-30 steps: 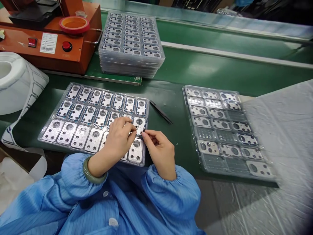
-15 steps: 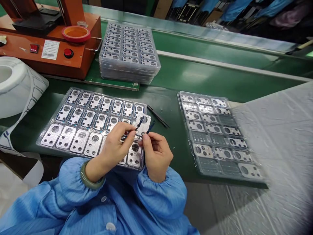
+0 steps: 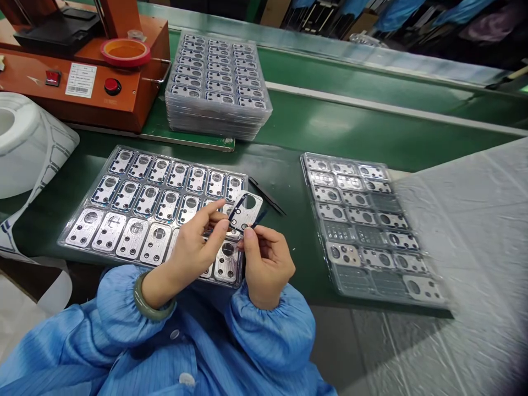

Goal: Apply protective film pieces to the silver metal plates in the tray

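A small silver metal plate [image 3: 249,201] with one large round hole and smaller holes is tilted above the near tray. Thumb and fingers of my right hand [image 3: 268,258] pinch its lower edge. A dark blue strip [image 3: 260,216] sticks out beside the plate at those fingertips, and another dark strip lies along the plate's left edge. My left hand [image 3: 196,242] is at the plate's left side, index finger raised and apart from the thumb; whether its other fingers touch the plate is hidden. Below both hands lies a clear tray [image 3: 64,237] of similar plates, many blue-edged.
Black tweezers [image 3: 268,196] lie beyond the right hand. To the right is a second clear tray [image 3: 336,280], partly filled. A tall tray stack [image 3: 218,118] stands behind, near an orange machine [image 3: 136,93] bearing a tape roll [image 3: 144,58]. At left is a white film roll [image 3: 25,148].
My left fingers have opened and come off the dark strip they pinched. The plate has tilted and shifted slightly right, still in my right hand.
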The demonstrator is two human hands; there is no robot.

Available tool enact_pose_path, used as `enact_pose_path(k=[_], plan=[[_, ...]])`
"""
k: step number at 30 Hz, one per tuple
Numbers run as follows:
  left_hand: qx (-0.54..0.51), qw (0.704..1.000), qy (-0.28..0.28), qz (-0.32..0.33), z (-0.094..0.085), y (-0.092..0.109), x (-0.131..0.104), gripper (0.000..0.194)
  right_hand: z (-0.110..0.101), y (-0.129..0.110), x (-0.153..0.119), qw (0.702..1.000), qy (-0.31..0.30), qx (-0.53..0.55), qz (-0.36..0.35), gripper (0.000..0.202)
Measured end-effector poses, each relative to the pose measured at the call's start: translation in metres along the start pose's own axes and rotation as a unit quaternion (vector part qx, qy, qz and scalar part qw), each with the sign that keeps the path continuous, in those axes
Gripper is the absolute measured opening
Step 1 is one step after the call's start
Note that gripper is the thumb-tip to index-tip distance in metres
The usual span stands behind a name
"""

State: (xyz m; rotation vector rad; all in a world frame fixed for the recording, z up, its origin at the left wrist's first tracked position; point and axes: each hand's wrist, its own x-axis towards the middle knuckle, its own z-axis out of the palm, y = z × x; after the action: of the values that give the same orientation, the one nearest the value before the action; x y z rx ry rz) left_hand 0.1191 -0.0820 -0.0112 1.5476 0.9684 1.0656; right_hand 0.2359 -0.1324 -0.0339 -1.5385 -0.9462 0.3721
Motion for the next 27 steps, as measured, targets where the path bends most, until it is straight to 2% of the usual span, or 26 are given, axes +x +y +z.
enact_pose_path(k=[3, 6, 13, 20, 27], plan=[[-0.073, 0.993, -0.024, -0.092, 0.0003, 0.0029, 0.0016, 0.033, 0.0001, -0.0019, 0.0000, 1.000, -0.008, -0.004, -0.011, 0.012], [-0.111, 0.985, -0.033, -0.130, 0.0001, 0.0055, 0.0027, 0.032, -0.0002, -0.0036, 0.0001, 1.000, -0.015, -0.014, -0.019, 0.010], [-0.106, 0.987, 0.000, -0.119, 0.0001, 0.0072, 0.0028, 0.023, -0.0020, -0.0028, -0.0021, 0.998, -0.040, -0.001, -0.047, 0.004], [-0.089, 0.992, -0.001, -0.089, -0.0005, 0.0085, 0.0009, 0.019, -0.0027, -0.0003, -0.0028, 0.994, -0.035, 0.000, -0.099, 0.007], [-0.063, 0.996, 0.002, -0.065, -0.0028, 0.0065, -0.0001, 0.014, -0.0034, 0.0004, -0.0032, 0.988, -0.064, 0.021, -0.136, 0.015]])
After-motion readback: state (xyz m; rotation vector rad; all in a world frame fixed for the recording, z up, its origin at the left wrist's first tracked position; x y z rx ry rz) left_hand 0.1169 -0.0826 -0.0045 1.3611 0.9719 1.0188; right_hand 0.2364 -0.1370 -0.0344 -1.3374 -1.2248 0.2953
